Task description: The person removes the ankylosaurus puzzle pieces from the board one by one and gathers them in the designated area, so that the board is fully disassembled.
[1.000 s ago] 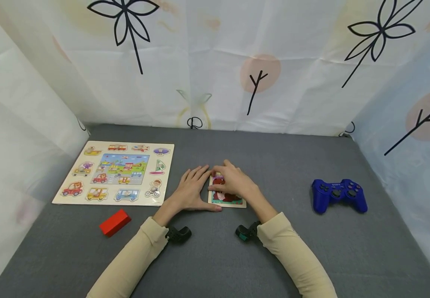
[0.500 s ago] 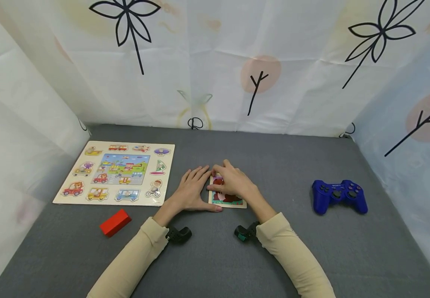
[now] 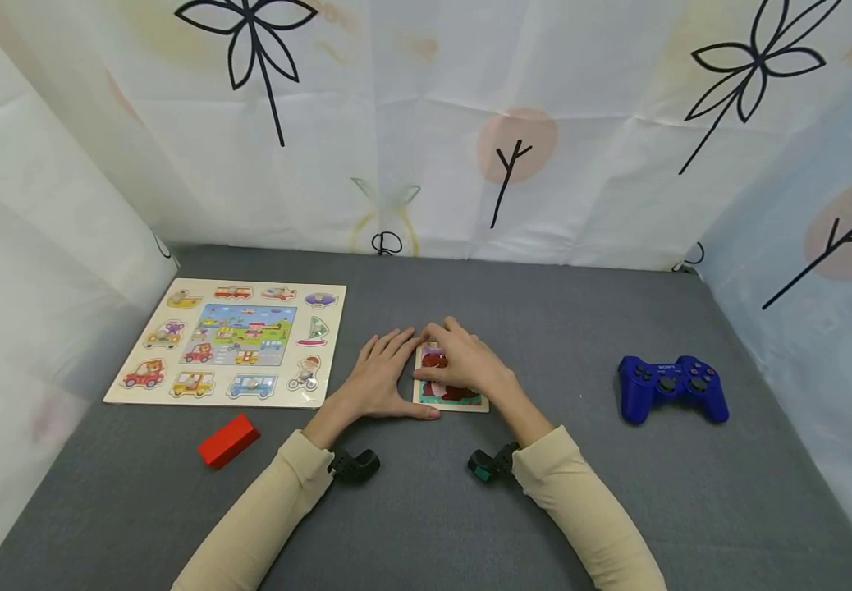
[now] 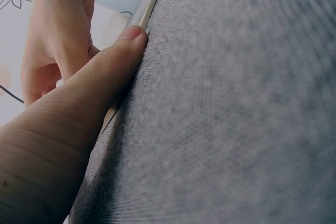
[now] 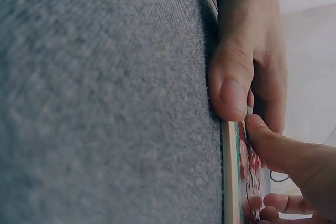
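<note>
A small wooden jigsaw puzzle (image 3: 451, 396), with a brown animal picture on it, lies flat on the grey table. My left hand (image 3: 379, 384) rests along its left side, fingers straight; its thumb (image 4: 118, 56) touches the near edge. Bent over the puzzle's left part, my right hand (image 3: 468, 359) pinches at a puzzle piece with thumb and forefinger, covering much of the picture. In the right wrist view, the right thumb (image 5: 270, 142) lies against the puzzle's face, beside the left thumb (image 5: 231, 95). The pinched piece is mostly hidden.
A large puzzle board (image 3: 332, 345) with vehicle pictures lies at the left. Nearer to me, a red block (image 3: 228, 441) sits beside the left forearm. A blue game controller (image 3: 671, 389) is at the right. Patterned white cloth (image 3: 426, 180) encloses the table's back and sides.
</note>
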